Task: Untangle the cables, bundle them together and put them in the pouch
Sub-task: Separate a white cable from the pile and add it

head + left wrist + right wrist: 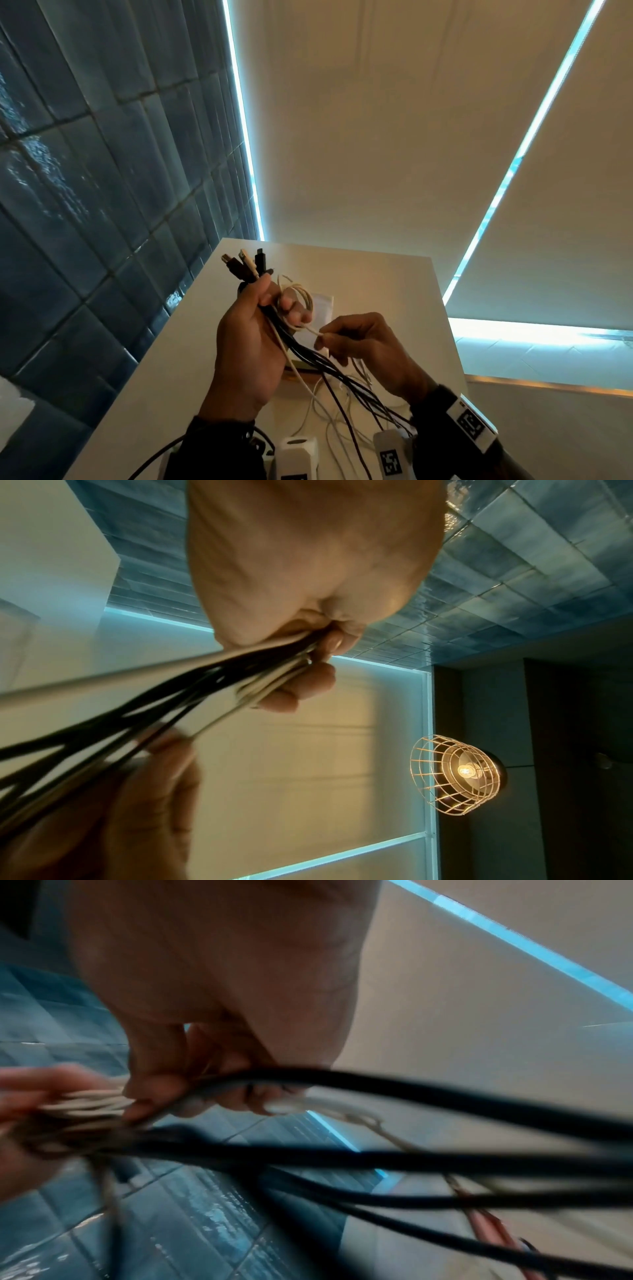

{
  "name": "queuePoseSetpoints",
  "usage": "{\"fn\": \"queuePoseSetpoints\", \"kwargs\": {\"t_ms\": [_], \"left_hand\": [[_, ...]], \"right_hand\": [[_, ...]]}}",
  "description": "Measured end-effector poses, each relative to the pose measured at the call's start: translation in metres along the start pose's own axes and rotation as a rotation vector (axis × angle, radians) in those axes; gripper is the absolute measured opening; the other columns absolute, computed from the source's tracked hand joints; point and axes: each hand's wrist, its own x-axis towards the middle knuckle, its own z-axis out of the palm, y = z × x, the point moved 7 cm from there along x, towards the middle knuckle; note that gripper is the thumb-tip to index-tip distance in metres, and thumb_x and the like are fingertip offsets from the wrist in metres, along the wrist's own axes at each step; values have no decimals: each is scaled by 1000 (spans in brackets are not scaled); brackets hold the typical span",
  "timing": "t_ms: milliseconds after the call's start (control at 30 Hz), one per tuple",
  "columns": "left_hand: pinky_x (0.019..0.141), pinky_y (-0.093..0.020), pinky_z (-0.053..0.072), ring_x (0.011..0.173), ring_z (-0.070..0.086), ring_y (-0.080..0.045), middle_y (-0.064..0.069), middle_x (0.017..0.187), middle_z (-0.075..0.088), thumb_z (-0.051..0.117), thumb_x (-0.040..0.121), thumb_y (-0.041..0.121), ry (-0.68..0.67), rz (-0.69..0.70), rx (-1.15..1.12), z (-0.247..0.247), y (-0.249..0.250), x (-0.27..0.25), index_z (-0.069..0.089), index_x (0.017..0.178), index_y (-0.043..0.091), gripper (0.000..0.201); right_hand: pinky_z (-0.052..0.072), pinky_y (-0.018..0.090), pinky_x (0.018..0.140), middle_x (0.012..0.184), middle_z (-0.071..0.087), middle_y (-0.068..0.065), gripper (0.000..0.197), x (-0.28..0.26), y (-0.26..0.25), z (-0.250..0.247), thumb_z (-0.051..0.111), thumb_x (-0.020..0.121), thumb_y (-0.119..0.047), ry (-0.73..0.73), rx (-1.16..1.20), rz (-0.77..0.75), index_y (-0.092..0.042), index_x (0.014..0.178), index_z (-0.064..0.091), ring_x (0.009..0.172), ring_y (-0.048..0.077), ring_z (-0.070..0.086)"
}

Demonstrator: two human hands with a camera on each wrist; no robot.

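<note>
My left hand (255,329) is raised above the table and grips a bundle of black and white cables (291,346). Their plug ends (245,265) stick up past the thumb. A thin white cable (301,294) is looped round the fingers of that hand. My right hand (359,342) pinches the white cable's end (317,331) just right of the bundle. The loose cable tails (346,404) hang down to the table. The left wrist view shows the left hand (308,574) closed on the cables (212,677). In the right wrist view the right hand (222,988) pinches the white cable (308,1103) behind blurred black cables (377,1158).
The white table (383,284) runs away from me, with a pale flat rectangular item (324,305) lying beyond my hands. A blue tiled wall (85,188) is on the left and window blinds (376,120) ahead. A caged lamp (455,775) hangs overhead.
</note>
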Motion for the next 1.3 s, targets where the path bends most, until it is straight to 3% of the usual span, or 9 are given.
{"fn": "queuePoseSetpoints", "kwargs": {"t_ms": [100, 233, 367, 600, 767, 1000, 1167, 1233, 1300], "left_hand": [[60, -32, 35, 50, 37, -14, -2, 61, 45, 43, 94, 27, -9, 41, 30, 0, 4, -1, 38, 62, 17, 33], [57, -32, 31, 50, 33, -14, -3, 61, 43, 46, 88, 29, -17, 53, 62, -1, 1, -4, 38, 62, 17, 31], [56, -32, 29, 50, 30, -14, -2, 60, 40, 44, 92, 27, -11, 81, 94, -6, 6, -5, 38, 59, 18, 34], [56, -32, 28, 50, 30, -14, -1, 59, 40, 48, 85, 29, 16, 80, 91, -14, 8, -6, 35, 62, 18, 29], [57, -33, 27, 50, 29, -14, -1, 59, 39, 48, 86, 29, 22, 86, 95, -16, 8, -5, 35, 62, 18, 29], [56, -33, 28, 49, 30, -14, -3, 59, 40, 50, 84, 28, 26, 68, 114, -17, 5, -5, 36, 60, 18, 29], [58, -33, 30, 48, 34, -15, -3, 58, 45, 46, 92, 21, 44, -2, 223, -17, 2, -3, 37, 62, 17, 32], [59, -34, 31, 50, 38, -15, -5, 60, 47, 45, 96, 21, 52, -30, 277, -18, -2, -1, 42, 62, 16, 34], [61, -35, 34, 55, 42, -18, -9, 64, 50, 46, 96, 23, 60, -66, 344, -19, -10, -1, 46, 64, 14, 34]], "right_hand": [[36, 19, 55, 62, 58, 3, 22, 1, 26, -15, 60, 89, -17, 87, -35, 64, 1, 86, 73, 56, 10, 43], [31, 19, 53, 63, 53, 0, 22, 2, 50, -14, 57, 95, -9, 93, -49, 137, 2, 81, 70, 56, 9, 37], [32, 15, 55, 56, 52, -14, 26, 1, 67, -11, 53, 97, -8, 83, -68, 198, -1, 76, 66, 53, 3, 36], [35, 14, 55, 54, 53, -14, 29, -3, 92, -19, 56, 97, -16, 115, -174, 304, -13, 69, 67, 53, 2, 40], [36, 9, 53, 52, 56, -19, 27, -6, 94, -24, 52, 98, -13, 88, -193, 305, -8, 75, 65, 51, -4, 45], [37, 20, 56, 51, 50, -12, 31, -10, 122, -38, 58, 95, -20, 110, -331, 347, -20, 66, 69, 51, 3, 41], [42, 24, 57, 57, 61, -5, 27, -2, 90, -47, 62, 92, -24, 365, -446, 269, -13, 69, 72, 54, 7, 48], [40, 20, 52, 53, 60, -7, 23, 2, 60, -50, 64, 90, -22, 497, -370, 194, -11, 72, 73, 50, 1, 47], [38, 22, 48, 49, 56, -6, 20, 6, 27, -44, 64, 90, -18, 521, -235, 103, -9, 74, 71, 45, 4, 45]]}}
